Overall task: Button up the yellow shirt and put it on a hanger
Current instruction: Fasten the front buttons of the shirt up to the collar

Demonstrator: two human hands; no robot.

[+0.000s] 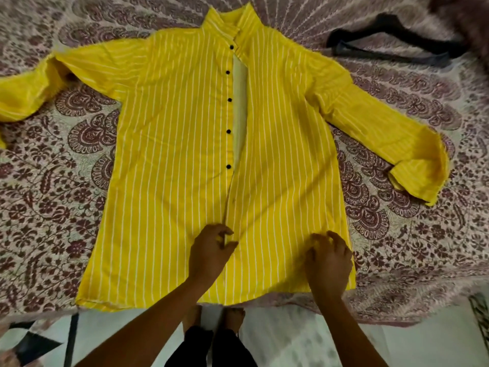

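A yellow shirt [180,144] with white stripes lies flat and face up on the bed, collar far from me, sleeves spread to both sides. Its front stands open in the upper part, with several black buttons [229,99] showing down the left placket. My left hand [211,254] pinches the placket edge near the hem, thumb and fingers closed on the cloth. On the lower right front panel rests my right hand [329,263], fingers bent and pressing the fabric. A dark hanger [391,43] lies on the bed at the far right, beyond the right sleeve.
A patterned maroon and cream bedspread [66,181] covers the bed under the shirt. The bed's near edge runs just below the shirt hem. Below it are my feet [214,317] on a pale floor. A dark furry thing sits at the top right corner.
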